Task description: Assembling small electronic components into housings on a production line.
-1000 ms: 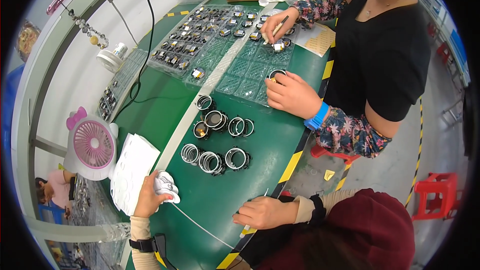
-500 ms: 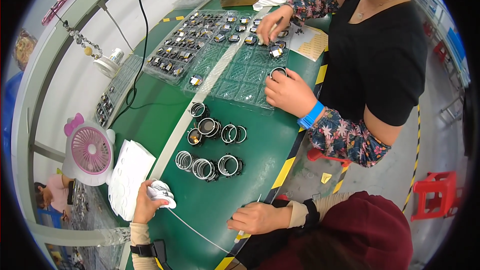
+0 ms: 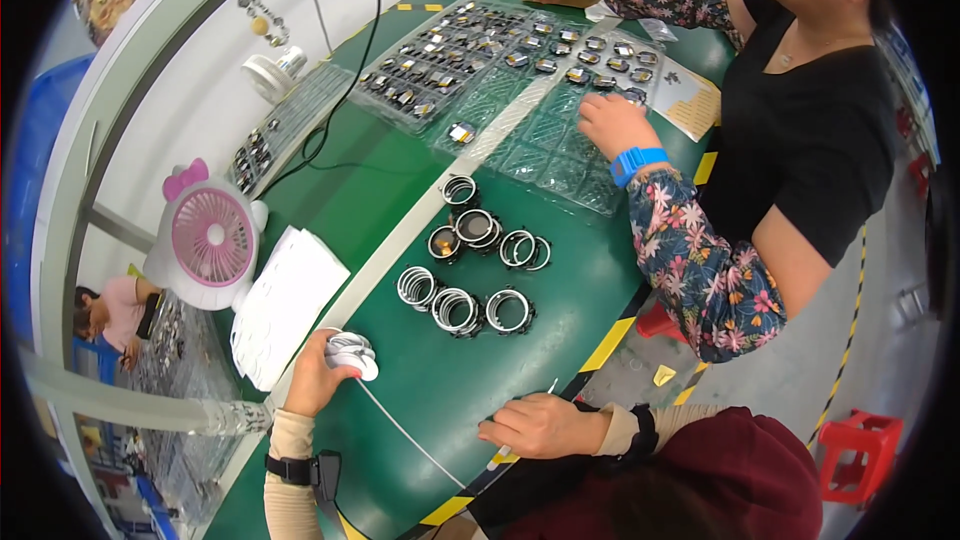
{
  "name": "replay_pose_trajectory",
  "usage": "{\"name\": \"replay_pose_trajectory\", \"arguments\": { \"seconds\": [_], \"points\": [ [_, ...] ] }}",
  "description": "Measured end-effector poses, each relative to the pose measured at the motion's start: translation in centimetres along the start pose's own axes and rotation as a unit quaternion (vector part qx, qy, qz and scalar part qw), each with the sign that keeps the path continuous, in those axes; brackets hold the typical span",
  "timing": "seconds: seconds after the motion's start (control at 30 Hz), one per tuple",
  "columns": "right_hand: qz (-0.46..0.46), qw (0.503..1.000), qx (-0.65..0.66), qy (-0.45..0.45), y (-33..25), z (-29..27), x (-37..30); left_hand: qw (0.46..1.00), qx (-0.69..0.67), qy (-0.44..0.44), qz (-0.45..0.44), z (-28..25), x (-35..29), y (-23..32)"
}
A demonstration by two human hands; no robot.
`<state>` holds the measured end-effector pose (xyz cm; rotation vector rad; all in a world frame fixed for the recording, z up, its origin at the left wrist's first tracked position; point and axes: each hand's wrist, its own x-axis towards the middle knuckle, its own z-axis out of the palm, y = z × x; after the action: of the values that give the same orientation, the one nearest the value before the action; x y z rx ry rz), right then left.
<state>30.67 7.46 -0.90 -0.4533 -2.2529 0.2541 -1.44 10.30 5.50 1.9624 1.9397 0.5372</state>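
Head view: left hand [image 3: 317, 376] pinches white discs [image 3: 352, 352], best held lightly; right hand [image 3: 545, 427] grips a pen-like tool [image 3: 498, 458].

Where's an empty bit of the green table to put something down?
One bare patch of green table lies below the ring stacks, between the wearer's left hand with its white discs and right hand; a white cord crosses lower down. Another lies between the white sheets and the plastic trays. The ring stacks and the trays' far end are crowded.
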Motion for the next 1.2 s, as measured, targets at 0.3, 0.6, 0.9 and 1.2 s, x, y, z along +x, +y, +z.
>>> {"name": "replay_pose_trajectory", "arguments": {
  "seconds": [0.3, 0.6, 0.9, 1.2],
  "points": [
    [0.01, 0.999, 0.009, -0.053, -0.5, 0.3, 0.5, 0.995, 0.001, 0.099, 0.025, 1.6, -2.4, -1.6],
    [0.102, 0.982, 0.156, -0.035, -6.2, 1.8, 13.8, 0.981, 0.007, 0.165, 0.1, 1.1, -4.4, -3.8],
    [0.211, 0.951, 0.048, -0.219, 0.5, 12.0, 24.7, 0.958, 0.004, 0.234, 0.165, 1.8, -5.2, -4.9],
    [0.258, 0.929, 0.032, -0.263, -0.4, 13.6, 27.9, 0.946, 0.014, 0.249, 0.205, 1.2, -6.6, -5.4]
  ]
}}
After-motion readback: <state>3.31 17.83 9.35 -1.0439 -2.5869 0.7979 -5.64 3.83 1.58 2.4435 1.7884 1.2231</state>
